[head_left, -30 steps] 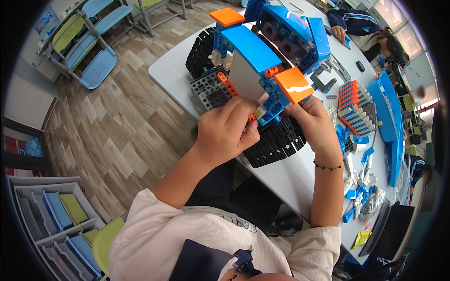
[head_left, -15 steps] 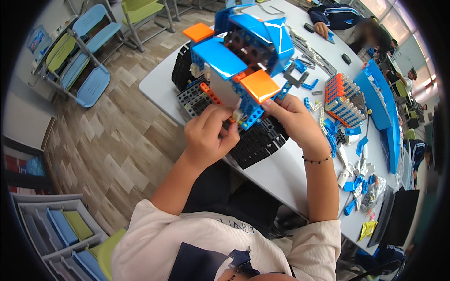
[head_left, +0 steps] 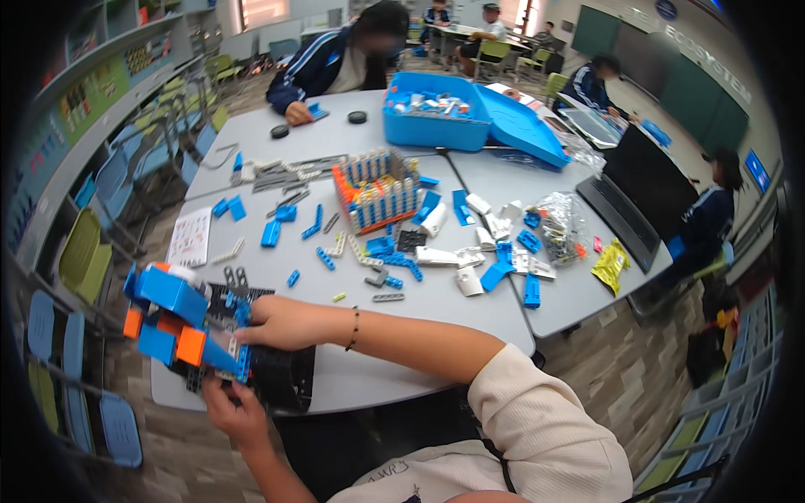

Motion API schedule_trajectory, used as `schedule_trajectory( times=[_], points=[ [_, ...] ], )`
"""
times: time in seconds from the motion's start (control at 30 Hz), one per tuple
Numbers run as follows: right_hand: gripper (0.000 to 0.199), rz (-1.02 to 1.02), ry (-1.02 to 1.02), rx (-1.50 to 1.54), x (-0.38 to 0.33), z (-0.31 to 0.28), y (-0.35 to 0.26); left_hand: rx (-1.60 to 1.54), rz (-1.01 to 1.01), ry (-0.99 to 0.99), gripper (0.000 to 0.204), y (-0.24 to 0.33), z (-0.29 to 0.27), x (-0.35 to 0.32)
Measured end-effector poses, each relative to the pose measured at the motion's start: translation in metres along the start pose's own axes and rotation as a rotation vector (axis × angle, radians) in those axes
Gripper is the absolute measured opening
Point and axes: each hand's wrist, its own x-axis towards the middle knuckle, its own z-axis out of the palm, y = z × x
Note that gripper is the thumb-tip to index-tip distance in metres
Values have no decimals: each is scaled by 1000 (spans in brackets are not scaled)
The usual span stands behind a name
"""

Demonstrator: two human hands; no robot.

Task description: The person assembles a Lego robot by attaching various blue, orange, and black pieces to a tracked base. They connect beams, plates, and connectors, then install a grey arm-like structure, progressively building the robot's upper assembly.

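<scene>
A building-brick tracked vehicle [head_left: 173,295] with blue and orange panels stands at the near left of the table. One black track [head_left: 285,379] shows on its near right side. My right hand [head_left: 289,323] reaches across, its fingers closed on the vehicle's right side by a grey and blue beam section. Below it, my left hand [head_left: 238,412] holds the vehicle's near lower edge between thumb and fingers. Some fingertips of both hands are hidden by the model. Whether a small piece is pinched there does not show.
Loose beams and panels [head_left: 325,259] lie across the table [head_left: 352,327]. Beyond them are an orange-and-grey brick block [head_left: 377,191], a blue bin [head_left: 436,126] with its lid [head_left: 524,134], and a laptop [head_left: 633,197]. A co-worker [head_left: 323,67] handles a blue piece at the far side.
My view has swung right and up, so the vehicle now appears at the far left. Both hands remain on it; the right forearm now stretches sideways across the table's near part.
</scene>
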Motion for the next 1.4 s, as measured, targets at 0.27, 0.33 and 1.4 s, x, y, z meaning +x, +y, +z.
schedule_trajectory(
  times=[0.27,0.33,1.4],
  points=[
    [48,-5,-14,95,-5,1,1,-122,-34,-42,27,0,-1,1],
    [48,2,-23,126,-5,2,2,-131,-26,-29,27,2,-1,2],
    [23,-60,-124,420,1,5,9,-590,-468,-172,51,-7,-11,9]
  ],
)
